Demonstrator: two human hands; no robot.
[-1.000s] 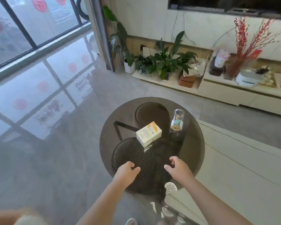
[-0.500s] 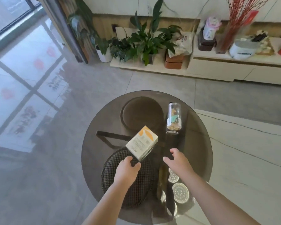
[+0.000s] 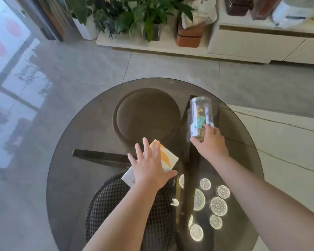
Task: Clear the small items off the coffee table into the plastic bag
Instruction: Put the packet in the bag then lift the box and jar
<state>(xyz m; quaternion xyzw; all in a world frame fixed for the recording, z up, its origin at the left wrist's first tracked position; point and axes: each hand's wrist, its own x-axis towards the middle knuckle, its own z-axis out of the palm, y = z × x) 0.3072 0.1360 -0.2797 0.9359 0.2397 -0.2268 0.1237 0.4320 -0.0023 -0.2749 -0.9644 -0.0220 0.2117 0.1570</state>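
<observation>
A round smoked-glass coffee table (image 3: 91,124) fills the middle of the view. On it lies a white box with an orange leaf print (image 3: 168,158). My left hand (image 3: 149,167) is spread flat over the box, fingers apart. A clear plastic jar (image 3: 200,116) with a little coloured content stands to the right. My right hand (image 3: 209,142) wraps around the jar's lower part. No plastic bag is in view.
Below the glass show a black mesh stool (image 3: 120,200), a round brown base (image 3: 145,115) and several bright round light spots (image 3: 217,205). Potted plants (image 3: 143,13) and a white low cabinet (image 3: 252,42) line the far wall. Grey tiled floor surrounds the table.
Both hands reached forward. The left went from a loose fist short of the box to lying open on it. The right moved up to the jar and closed around its base.
</observation>
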